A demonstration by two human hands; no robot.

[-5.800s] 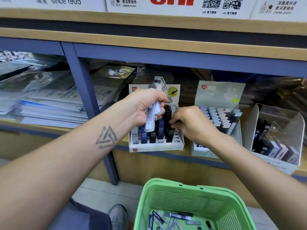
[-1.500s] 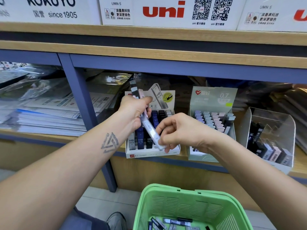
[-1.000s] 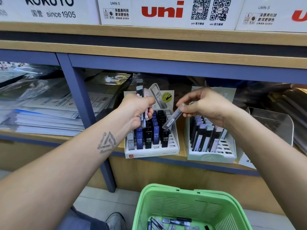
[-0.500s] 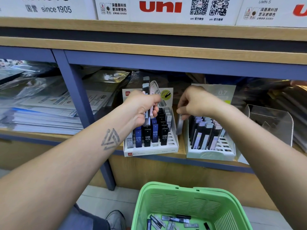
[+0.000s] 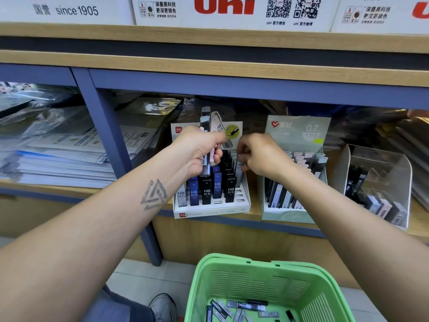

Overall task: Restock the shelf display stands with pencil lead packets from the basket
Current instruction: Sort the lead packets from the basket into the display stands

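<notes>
My left hand (image 5: pixel 200 151) grips a bunch of packets (image 5: pixel 205 126), fingers curled around them, upright over the white stand (image 5: pixel 212 209). My right hand (image 5: pixel 260 154), just at 3 o'clock from the left one, has its fingers curled at a grey packet (image 5: pixel 239 166) in the right column of this stand; I cannot tell if it pinches it. The green stand (image 5: pixel 286 216) is at 3 o'clock of the white one. The basket (image 5: pixel 253 278), at 6 o'clock, has loose packets (image 5: pixel 243 309) on its bottom.
</notes>
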